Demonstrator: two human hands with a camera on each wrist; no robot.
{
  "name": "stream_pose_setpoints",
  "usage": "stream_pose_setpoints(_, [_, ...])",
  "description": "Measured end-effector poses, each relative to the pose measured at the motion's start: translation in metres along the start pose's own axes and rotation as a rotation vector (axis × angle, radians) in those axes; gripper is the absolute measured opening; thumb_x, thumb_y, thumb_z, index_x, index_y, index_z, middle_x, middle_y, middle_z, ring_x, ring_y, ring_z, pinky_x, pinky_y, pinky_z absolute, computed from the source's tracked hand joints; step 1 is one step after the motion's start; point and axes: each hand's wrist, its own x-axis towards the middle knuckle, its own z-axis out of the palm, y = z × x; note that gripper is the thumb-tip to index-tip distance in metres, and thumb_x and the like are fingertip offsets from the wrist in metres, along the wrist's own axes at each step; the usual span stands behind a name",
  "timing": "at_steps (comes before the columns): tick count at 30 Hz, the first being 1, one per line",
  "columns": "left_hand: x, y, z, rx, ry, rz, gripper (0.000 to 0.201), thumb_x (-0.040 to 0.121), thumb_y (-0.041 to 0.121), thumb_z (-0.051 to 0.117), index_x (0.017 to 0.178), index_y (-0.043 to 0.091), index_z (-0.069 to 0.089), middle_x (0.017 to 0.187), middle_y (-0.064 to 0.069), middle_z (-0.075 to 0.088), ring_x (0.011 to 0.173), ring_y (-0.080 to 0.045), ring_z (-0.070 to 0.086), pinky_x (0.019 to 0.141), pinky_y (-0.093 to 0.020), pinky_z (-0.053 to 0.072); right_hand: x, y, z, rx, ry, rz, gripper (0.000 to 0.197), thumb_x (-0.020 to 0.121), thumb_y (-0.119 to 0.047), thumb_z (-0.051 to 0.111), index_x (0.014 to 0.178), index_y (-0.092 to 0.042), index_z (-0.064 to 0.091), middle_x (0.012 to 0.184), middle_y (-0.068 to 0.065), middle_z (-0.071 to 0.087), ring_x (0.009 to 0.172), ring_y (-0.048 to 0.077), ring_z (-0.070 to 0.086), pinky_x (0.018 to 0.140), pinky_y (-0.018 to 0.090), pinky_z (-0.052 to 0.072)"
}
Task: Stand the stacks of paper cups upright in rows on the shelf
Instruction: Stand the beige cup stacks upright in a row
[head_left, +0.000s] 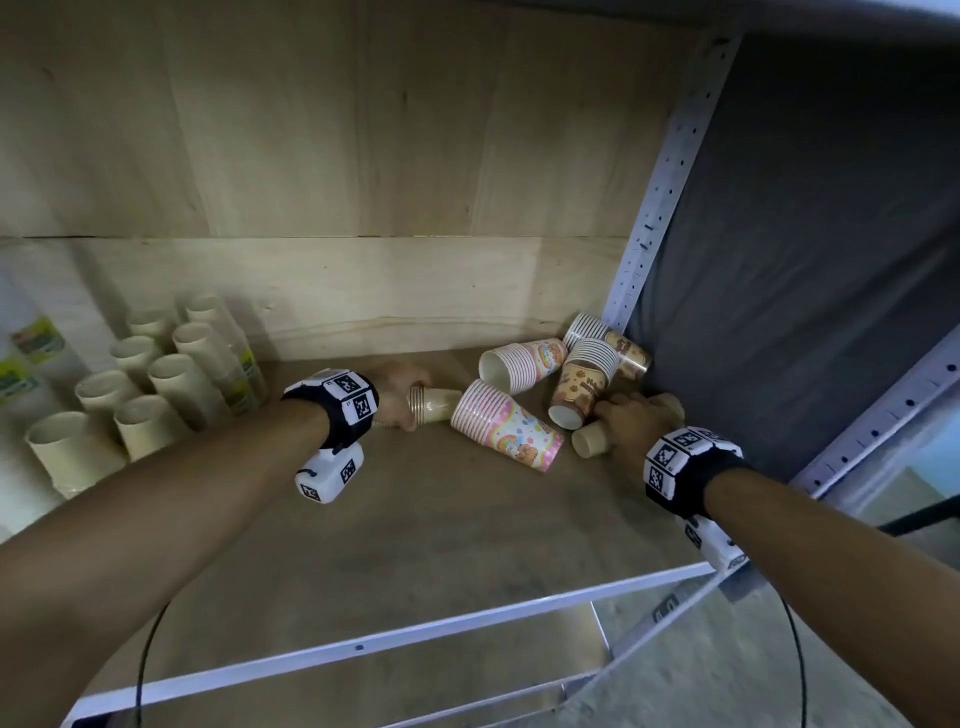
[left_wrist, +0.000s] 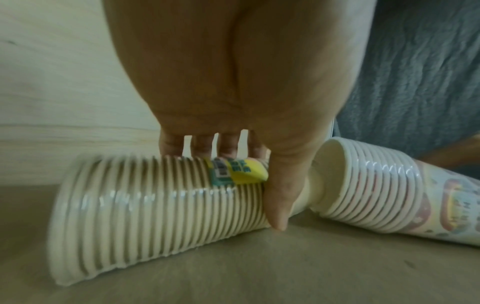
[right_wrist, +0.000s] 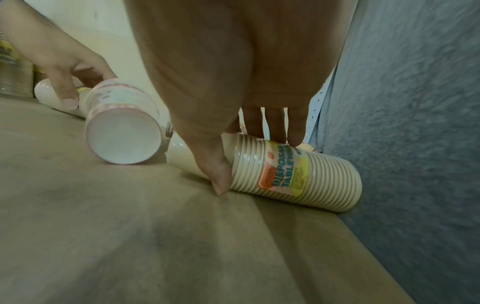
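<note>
On the wooden shelf (head_left: 441, 525) a plain cream cup stack (head_left: 436, 405) lies on its side, and my left hand (head_left: 400, 395) grips it, thumb (left_wrist: 278, 195) in front and fingers behind the ribbed rims (left_wrist: 145, 205). A second cream stack (head_left: 589, 441) lies near the right wall; my right hand (head_left: 631, 415) grips it from above, thumb (right_wrist: 219, 176) beside its printed label (right_wrist: 285, 170). Between the hands lies a pink patterned stack (head_left: 506, 426). Another pink stack (head_left: 522, 361) and two brown patterned stacks (head_left: 582, 387) are heaped behind it.
Several cream stacks (head_left: 156, 374) stand upright in rows at the left of the shelf. A grey cloth (head_left: 805, 260) and a perforated metal post (head_left: 660, 208) close the right side. A white metal rail (head_left: 358, 647) runs along the front edge.
</note>
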Motion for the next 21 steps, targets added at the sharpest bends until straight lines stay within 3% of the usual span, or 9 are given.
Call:
stream_pose_setpoints(8, [-0.015,0.000,-0.024,-0.091,0.064,-0.013,0.070,0.072,0.030,0.084,0.132,0.023,0.049,0.124,-0.001,0.056,0.107,-0.023,0.057,0.090,-0.035,0.049,-0.010,-0.001,-0.043,0.194,-0.085,0.040,0.039,0.100,-0.031,0.044,0.136,-0.017,0.046,0.140,0.010,0.047,0.126,0.030,0.050,0.103,0.040,0.041])
stream_pose_setpoints(11, [-0.024,0.000,-0.035,-0.150,0.124,-0.014,0.071,0.072,0.028,0.084,0.133,0.022,0.048,0.127,-0.001,0.055,0.109,-0.023,0.055,0.090,-0.033,0.048,-0.016,-0.004,-0.062,0.247,0.033,0.109,0.035,0.097,-0.032,0.049,0.128,-0.015,0.052,0.133,0.007,0.055,0.119,0.030,0.055,0.093,0.033,0.044])
stream_pose_setpoints(16, [-0.042,0.000,-0.057,-0.288,0.206,0.001,0.069,0.071,0.024,0.083,0.131,0.024,0.048,0.126,0.001,0.056,0.106,-0.023,0.058,0.090,-0.037,0.050,-0.014,-0.017,-0.103,0.314,0.122,0.138,0.043,0.082,-0.023,0.066,0.121,-0.011,0.053,0.120,0.013,0.062,0.108,0.033,0.062,0.077,0.031,0.045])
stream_pose_setpoints(21, [-0.058,0.001,-0.071,-0.380,0.313,-0.015,0.054,0.069,0.023,0.080,0.114,0.023,0.050,0.110,-0.001,0.061,0.095,-0.022,0.061,0.079,-0.033,0.052,-0.001,-0.045,-0.147,0.348,0.256,0.164,0.038,0.079,-0.020,0.068,0.114,-0.013,0.054,0.107,0.011,0.064,0.096,0.032,0.062,0.069,0.030,0.042])
